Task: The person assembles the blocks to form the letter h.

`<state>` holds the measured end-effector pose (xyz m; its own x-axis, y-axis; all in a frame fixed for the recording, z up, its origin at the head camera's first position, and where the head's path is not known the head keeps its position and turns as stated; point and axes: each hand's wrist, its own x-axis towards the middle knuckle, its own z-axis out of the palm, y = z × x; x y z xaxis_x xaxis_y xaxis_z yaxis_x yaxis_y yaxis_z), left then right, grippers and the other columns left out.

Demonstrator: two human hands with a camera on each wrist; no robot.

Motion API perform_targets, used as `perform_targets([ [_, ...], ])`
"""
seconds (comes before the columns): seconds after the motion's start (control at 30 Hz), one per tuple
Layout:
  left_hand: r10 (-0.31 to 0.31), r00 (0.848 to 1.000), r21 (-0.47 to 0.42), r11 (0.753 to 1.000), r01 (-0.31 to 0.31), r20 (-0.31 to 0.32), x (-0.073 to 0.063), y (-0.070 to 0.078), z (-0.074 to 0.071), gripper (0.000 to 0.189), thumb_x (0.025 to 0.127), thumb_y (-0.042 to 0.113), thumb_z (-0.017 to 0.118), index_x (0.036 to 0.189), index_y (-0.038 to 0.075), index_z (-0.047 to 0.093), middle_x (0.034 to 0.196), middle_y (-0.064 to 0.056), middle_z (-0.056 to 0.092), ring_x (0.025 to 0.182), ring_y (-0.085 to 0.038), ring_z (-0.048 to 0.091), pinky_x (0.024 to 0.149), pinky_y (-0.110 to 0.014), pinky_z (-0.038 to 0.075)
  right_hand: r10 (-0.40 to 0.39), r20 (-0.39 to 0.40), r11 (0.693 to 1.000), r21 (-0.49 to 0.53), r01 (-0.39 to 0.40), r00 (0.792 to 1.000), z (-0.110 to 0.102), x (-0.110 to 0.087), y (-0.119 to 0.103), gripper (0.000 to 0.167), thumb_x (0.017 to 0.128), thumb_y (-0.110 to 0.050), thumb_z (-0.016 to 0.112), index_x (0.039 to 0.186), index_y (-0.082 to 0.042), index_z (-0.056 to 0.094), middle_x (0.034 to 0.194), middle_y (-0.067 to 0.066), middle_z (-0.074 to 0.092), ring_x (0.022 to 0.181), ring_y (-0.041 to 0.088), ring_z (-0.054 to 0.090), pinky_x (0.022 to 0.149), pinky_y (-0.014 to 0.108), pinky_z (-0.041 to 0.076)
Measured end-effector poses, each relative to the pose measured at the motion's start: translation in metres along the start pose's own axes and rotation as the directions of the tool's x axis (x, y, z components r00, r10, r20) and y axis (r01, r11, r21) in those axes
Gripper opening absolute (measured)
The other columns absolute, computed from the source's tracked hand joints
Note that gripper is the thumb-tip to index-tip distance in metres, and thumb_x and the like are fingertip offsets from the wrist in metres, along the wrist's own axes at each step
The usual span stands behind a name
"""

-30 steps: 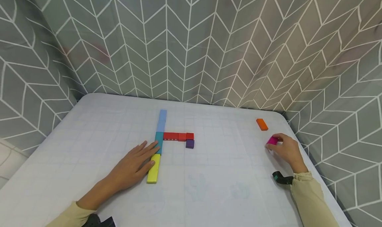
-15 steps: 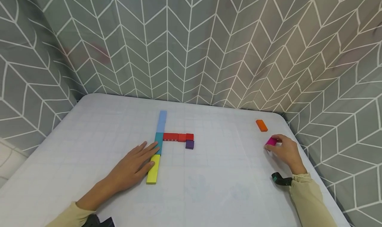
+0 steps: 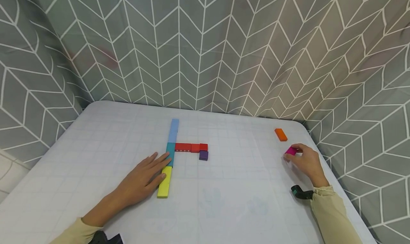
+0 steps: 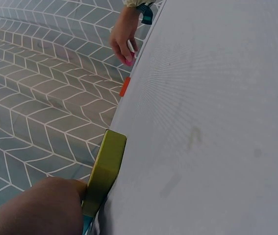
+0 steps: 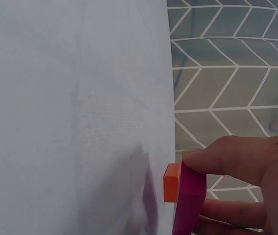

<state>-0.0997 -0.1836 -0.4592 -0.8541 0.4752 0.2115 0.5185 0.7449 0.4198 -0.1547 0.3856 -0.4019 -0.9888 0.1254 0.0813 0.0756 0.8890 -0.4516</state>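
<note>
My left hand (image 3: 142,178) lies with fingers spread at the column of blocks: its fingertips are on the teal block (image 3: 170,154) and its thumb is on the yellow block (image 3: 164,182). A light blue block (image 3: 173,130) continues the column at the far end. From the teal block a row of red blocks (image 3: 183,147) runs right, with a purple block (image 3: 203,155) in front of its end. At the table's right side my right hand (image 3: 305,162) pinches a magenta block (image 5: 190,200) between thumb and fingers. The orange block (image 3: 280,134) lies just beyond it.
A white cloth-covered table (image 3: 237,187) spans the view. Grey patterned curtains (image 3: 205,51) rise along its back and right edges. Black wrist-camera mounts (image 3: 302,192) sit at both sleeves.
Both hands stay almost still. The magenta block remains pinched in the right hand, and the blocks on the table keep their places.
</note>
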Motion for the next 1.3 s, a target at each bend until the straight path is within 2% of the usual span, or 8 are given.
perform_targets([
  [0.57, 0.005, 1.0, -0.004, 1.0, -0.006, -0.004, 0.0, 0.001, 0.0, 0.056, 0.108, 0.039, 0.055, 0.159, 0.019, 0.046, 0.166, 0.003, 0.034, 0.154, -0.035, 0.024, 0.122, -0.057, 0.021, -0.02, -0.004, 1.0, 0.002, 0.02, 1.0, -0.001, -0.002, -0.005, 0.06, 0.091, -0.025, 0.081, 0.132, 0.012, 0.057, 0.124, 0.035, 0.06, 0.111, 0.051, 0.052, 0.088, 0.064, 0.05],
  [1.03, -0.005, 1.0, 0.004, 1.0, 0.005, 0.002, 0.0, 0.0, 0.0, 0.056, 0.108, 0.04, 0.054, 0.16, 0.019, 0.045, 0.166, 0.004, 0.034, 0.154, -0.034, 0.024, 0.122, -0.057, 0.021, -0.088, -0.073, 0.996, 0.025, 0.09, 0.993, -0.001, -0.004, -0.015, 0.051, 0.091, -0.02, 0.082, 0.126, 0.011, 0.062, 0.116, 0.032, 0.066, 0.104, 0.048, 0.061, 0.087, 0.061, 0.055],
  [1.3, 0.003, 1.0, 0.006, 1.0, -0.003, 0.001, 0.0, 0.0, 0.0, 0.056, 0.108, 0.04, 0.054, 0.16, 0.019, 0.046, 0.166, 0.003, 0.034, 0.154, -0.034, 0.024, 0.122, -0.057, 0.021, -0.107, -0.085, 0.993, 0.046, 0.111, 0.991, -0.002, -0.004, -0.022, 0.052, 0.09, -0.021, 0.083, 0.127, 0.01, 0.063, 0.117, 0.031, 0.066, 0.106, 0.047, 0.062, 0.09, 0.061, 0.054],
])
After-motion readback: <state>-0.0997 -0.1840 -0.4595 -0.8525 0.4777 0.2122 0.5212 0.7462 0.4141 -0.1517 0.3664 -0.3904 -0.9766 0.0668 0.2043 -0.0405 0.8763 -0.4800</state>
